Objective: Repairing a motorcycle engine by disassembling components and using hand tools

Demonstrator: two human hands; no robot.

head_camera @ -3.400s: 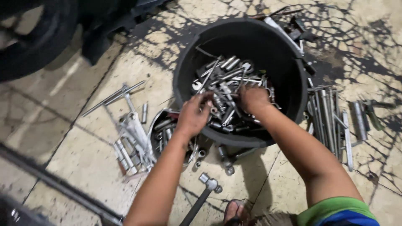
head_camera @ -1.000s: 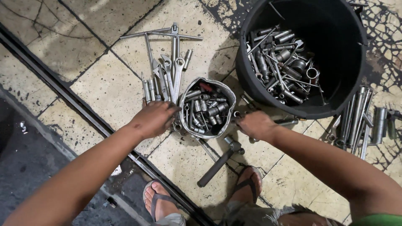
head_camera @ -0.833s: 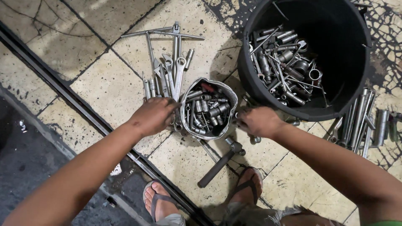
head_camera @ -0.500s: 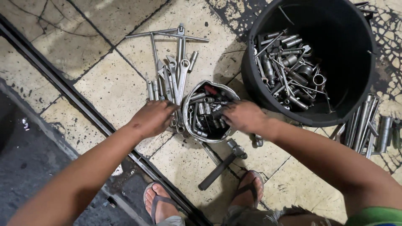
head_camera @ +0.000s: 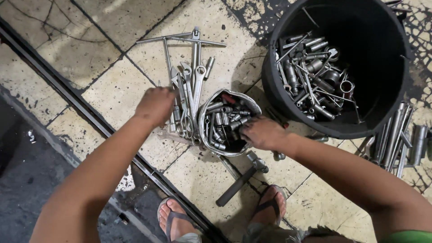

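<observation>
The right hand [head_camera: 263,132] is digging curled fingers into sockets in the small tin [head_camera: 227,121], lying at nine o'clock of the black bucket [head_camera: 288,108]; the left hand [head_camera: 155,104], loosely closed, is hovering over wrenches [head_camera: 189,96]; steadying the tin's rim would likely help.

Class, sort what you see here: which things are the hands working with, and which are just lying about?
In hand:
right hand
small container of sockets
left hand
wrenches on the tiles

Lying about:
black bucket of tools
hammer
tools beside the bucket

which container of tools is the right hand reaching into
The small dented metal can beside the wrenches; the right hand is in it, not in the big black bucket.
</observation>
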